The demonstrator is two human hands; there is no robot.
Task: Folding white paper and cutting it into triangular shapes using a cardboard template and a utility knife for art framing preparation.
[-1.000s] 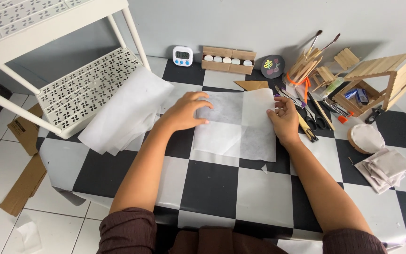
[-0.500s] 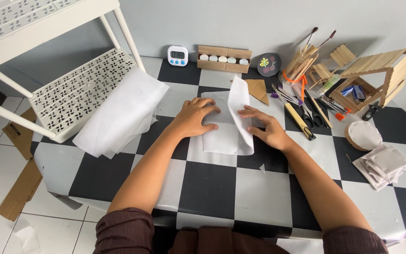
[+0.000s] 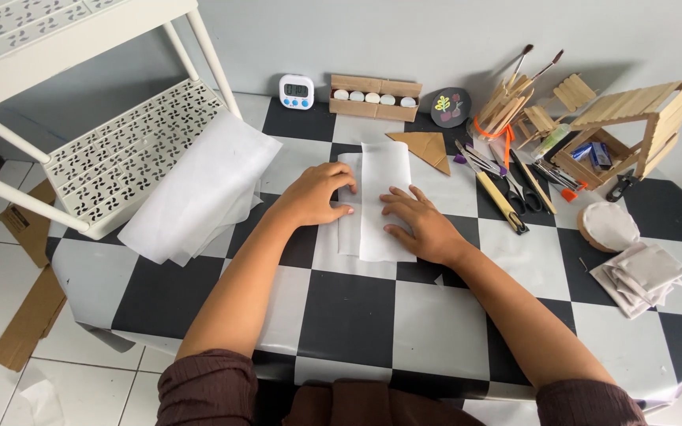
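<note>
Both forearms reached forward over the checkered table [image 3: 357, 315] from the near edge. The right hand [image 3: 420, 225] lay flat, palm down and fingers spread, pressing the lower right part of a folded white paper sheet [image 3: 376, 197], grasping nothing. The left hand [image 3: 317, 193] rested just beside it on the sheet's left edge, fingers loosely curled against the paper, not gripping it. The sheet lay lengthwise between the hands, its far end pointing toward a brown paper triangle [image 3: 428, 147].
</note>
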